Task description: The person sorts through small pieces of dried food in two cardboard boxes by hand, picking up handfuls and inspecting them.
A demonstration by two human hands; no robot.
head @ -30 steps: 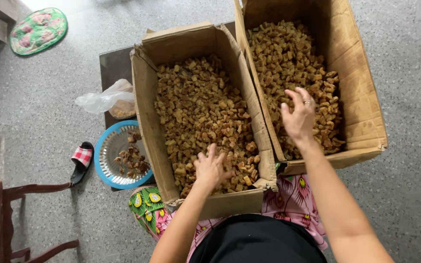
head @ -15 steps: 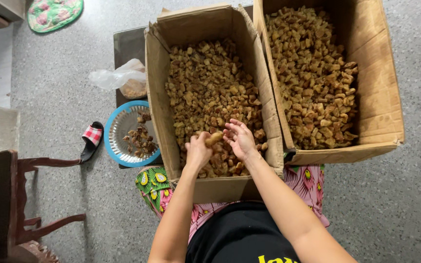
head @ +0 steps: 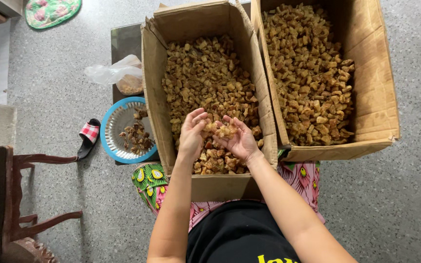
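I see my left hand [head: 191,134] and right hand [head: 239,141] cupped together, palms up, fingers [head: 194,117] curled loosely around a small heap of brown dried chunks [head: 219,130], which keeps the pieces from spilling. They hover over the near end of the left cardboard box [head: 153,97], full of the same chunks. Beyond my right fingers sits a second full box [head: 371,87]; beyond my left fingers, a blue basket [head: 110,126] on the floor.

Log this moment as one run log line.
left hand: cupped, holding brown pieces | right hand: cupped, same pieces | over left cardboard box | right cardboard box: full
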